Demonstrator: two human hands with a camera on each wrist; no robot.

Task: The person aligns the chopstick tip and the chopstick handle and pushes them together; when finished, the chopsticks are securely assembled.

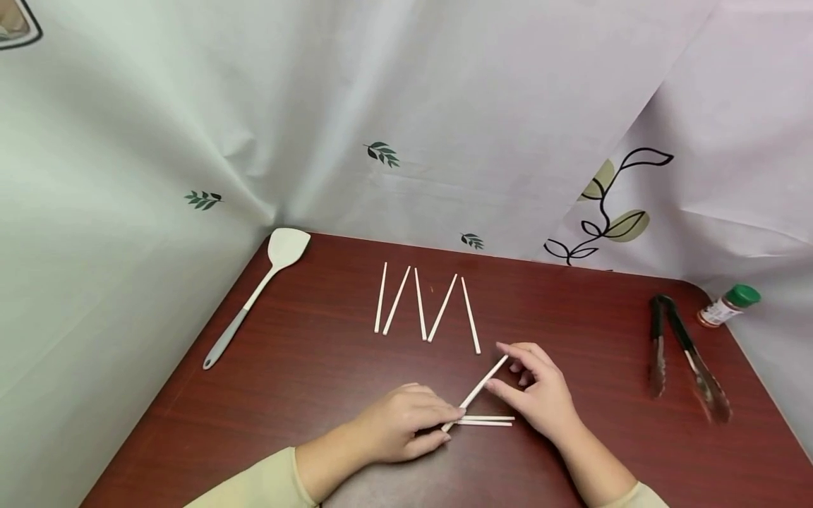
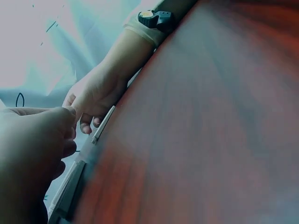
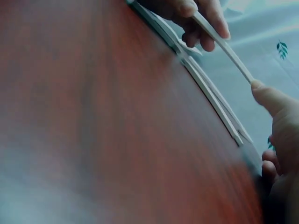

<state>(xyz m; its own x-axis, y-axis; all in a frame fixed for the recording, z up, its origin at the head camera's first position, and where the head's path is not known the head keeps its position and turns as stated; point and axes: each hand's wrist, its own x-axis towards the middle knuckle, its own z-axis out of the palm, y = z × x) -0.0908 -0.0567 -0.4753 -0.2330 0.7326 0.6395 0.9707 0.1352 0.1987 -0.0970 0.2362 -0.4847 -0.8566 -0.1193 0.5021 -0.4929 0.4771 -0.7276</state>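
Observation:
My left hand (image 1: 413, 423) pinches the lower end of a white chopstick (image 1: 480, 386) between thumb and fingers. At its upper end, the thumb and fingertips of my right hand (image 1: 536, 388) hold the same chopstick, which slants up to the right. In the right wrist view that chopstick (image 3: 225, 46) spans between both hands, raised off the table. Two more chopsticks (image 1: 489, 424) lie nearly side by side beneath, their left ends hidden by my left hand. Farther back, several chopsticks (image 1: 420, 303) lie in a zigzag row.
A white spatula (image 1: 257, 289) with a grey handle lies at the left edge of the dark red table (image 1: 305, 339). On the right are metal tongs (image 1: 689, 353) with black handles and a green-capped seasoning bottle (image 1: 724, 308). Patterned white cloth (image 1: 413, 190) hangs behind.

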